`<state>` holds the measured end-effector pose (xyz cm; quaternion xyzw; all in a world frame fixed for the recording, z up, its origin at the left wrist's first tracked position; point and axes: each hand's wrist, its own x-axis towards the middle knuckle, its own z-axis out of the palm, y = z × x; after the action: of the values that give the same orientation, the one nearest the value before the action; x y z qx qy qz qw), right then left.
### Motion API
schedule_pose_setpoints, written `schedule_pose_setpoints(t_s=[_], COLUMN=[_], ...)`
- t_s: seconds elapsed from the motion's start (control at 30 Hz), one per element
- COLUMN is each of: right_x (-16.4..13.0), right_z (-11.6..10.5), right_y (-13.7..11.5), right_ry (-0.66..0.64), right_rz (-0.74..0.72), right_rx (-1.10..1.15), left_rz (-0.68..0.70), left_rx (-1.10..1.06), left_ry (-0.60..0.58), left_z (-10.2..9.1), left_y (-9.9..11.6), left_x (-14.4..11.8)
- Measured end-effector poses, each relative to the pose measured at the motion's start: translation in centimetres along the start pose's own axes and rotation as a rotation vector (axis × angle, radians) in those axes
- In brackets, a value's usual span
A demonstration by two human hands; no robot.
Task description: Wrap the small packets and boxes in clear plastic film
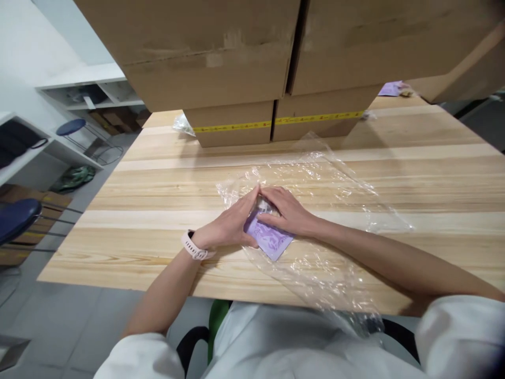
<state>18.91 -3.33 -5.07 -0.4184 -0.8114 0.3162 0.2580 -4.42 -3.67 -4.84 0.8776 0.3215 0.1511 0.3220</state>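
A small purple patterned packet [269,238] lies on the wooden table [150,210], on a large crinkled sheet of clear plastic film [335,189]. My left hand [231,223], with a pale watch at the wrist, rests on the packet's left edge. My right hand [290,210] presses down on its upper right part. The fingertips of both hands meet at the packet's far corner, and the hands cover most of it.
Cardboard boxes [236,126] with yellow tape stand stacked at the table's far side and loom overhead. Another purple piece [390,88] lies far right behind them. Blue stools [18,218] and white shelving [23,147] stand to the left on the floor.
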Motion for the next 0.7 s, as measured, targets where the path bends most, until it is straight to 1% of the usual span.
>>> schedule_pose_setpoints(t_s=[0.07, 0.1, 0.23, 0.37, 0.43, 0.57, 0.63, 0.7], right_x=[-0.3, -0.5, -1.5, -2.4, -2.6, -3.1, -3.3, -3.5], right_z=[0.2, 0.2, -0.7, -1.3, -1.4, -1.6, -1.8, -2.0], right_y=[0.5, 0.8, 1.7, 2.0, 1.8, 1.3, 1.3, 1.4], right_ry=[-0.006, 0.011, 0.081, 0.067, 0.064, 0.101, 0.113, 0.139], right_rz=[-0.029, -0.025, 0.048, 0.052, 0.046, 0.075, 0.138, 0.249], right_rx=[-0.025, -0.017, -0.027, -0.135, -0.138, -0.033, 0.075, 0.241], left_rz=[-0.014, -0.019, -0.014, -0.008, -0.019, -0.033, -0.025, -0.009], left_rx=[0.005, 0.007, 0.006, -0.005, 0.003, 0.023, 0.010, 0.009], left_ry=[0.011, 0.016, 0.030, 0.036, 0.040, 0.077, 0.114, 0.130], left_z=[0.3, 0.5, 1.2, 1.4, 1.4, 1.7, 1.9, 1.8], left_y=[0.2, 0.2, 0.5, 1.0, 1.2, 1.2, 1.0, 0.9], left_x=[0.2, 0.3, 0.8, 1.3, 1.4, 1.6, 1.6, 1.6])
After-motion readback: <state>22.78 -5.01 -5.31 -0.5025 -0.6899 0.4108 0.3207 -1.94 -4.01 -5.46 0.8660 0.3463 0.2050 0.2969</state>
